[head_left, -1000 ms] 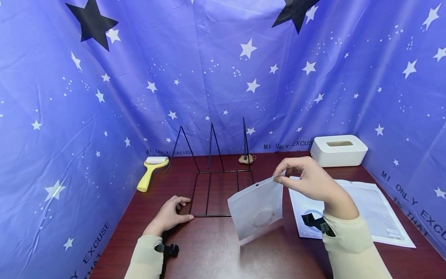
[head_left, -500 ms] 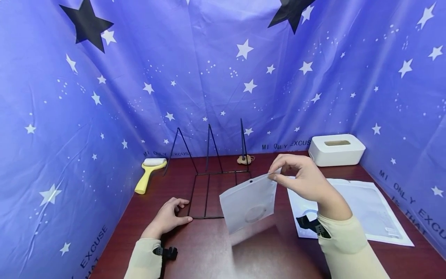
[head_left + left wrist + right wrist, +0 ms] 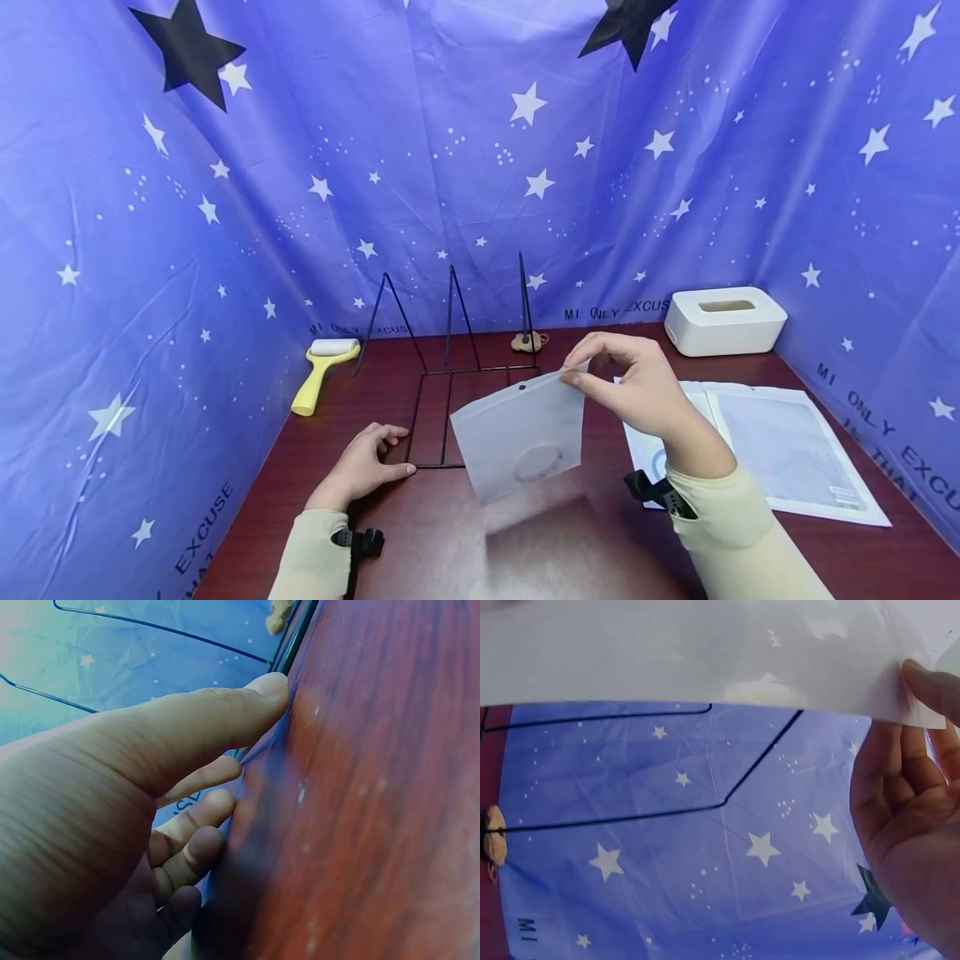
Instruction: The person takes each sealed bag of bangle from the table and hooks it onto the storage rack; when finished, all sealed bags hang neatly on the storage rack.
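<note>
My right hand (image 3: 630, 392) pinches the top right corner of a small white plastic pouch (image 3: 517, 433), with a hang hole and a faint round outline on it. The pouch hangs tilted above the table, over the front right of a black wire rack (image 3: 446, 417) with upright triangular dividers. In the right wrist view the pouch (image 3: 667, 652) spans the top, thumb on one face and fingers behind. My left hand (image 3: 363, 462) touches the rack's front left corner, its thumb on the corner and a finger at the side wire. In the left wrist view the thumb lies straight.
A larger white pouch (image 3: 780, 442) lies flat at right, partly behind my right forearm. Behind it stands a white tissue box (image 3: 723, 333). A yellow-handled lint roller (image 3: 318, 379) lies at back left. A small tan object (image 3: 527, 342) sits by the rack's rear right. Starry curtains (image 3: 450, 167) enclose the table.
My right hand has carried the small pouch left across the rack's front, uncovering more of the larger pouch. The left hand stays at the rack's corner. The head view shifted slightly.
</note>
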A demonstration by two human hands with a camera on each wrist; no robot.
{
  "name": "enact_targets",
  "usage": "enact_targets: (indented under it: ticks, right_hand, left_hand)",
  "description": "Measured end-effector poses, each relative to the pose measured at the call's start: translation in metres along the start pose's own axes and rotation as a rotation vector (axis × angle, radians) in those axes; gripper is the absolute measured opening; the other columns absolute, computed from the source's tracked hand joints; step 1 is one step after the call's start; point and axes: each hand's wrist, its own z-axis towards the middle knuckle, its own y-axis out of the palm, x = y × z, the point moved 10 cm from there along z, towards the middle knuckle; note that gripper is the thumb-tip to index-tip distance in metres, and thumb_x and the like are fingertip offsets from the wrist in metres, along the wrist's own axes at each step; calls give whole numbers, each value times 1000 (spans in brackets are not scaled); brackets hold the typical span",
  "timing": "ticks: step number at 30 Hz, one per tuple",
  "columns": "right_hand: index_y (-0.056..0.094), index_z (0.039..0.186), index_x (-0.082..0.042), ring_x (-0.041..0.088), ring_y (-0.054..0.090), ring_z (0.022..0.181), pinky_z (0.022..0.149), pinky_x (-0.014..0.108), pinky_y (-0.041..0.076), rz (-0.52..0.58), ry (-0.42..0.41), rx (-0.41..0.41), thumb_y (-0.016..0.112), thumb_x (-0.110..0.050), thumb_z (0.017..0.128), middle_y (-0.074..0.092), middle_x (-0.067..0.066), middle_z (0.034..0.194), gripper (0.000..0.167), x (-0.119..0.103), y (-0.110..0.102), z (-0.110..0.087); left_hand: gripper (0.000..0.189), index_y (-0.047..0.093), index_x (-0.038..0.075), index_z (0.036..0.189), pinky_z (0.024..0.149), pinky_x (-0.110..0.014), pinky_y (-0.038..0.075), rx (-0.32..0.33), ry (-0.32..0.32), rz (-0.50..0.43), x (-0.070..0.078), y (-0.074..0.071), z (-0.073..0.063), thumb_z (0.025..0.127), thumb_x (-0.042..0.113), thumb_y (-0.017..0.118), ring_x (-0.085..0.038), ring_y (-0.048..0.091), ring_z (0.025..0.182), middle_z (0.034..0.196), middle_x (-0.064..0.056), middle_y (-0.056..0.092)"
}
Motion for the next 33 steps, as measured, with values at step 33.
enact_targets:
  ticks: [33]
  right_hand:
    - [79,90,-7,15,65,68,61,26,53,124,67,173,84,8,83,75,13,86,18,12,41,13]
  left_hand:
    - [52,73,22,122,86,-40,48,-2,9,5,3,-3,0,77,34,96,-15,54,93,106,6,58]
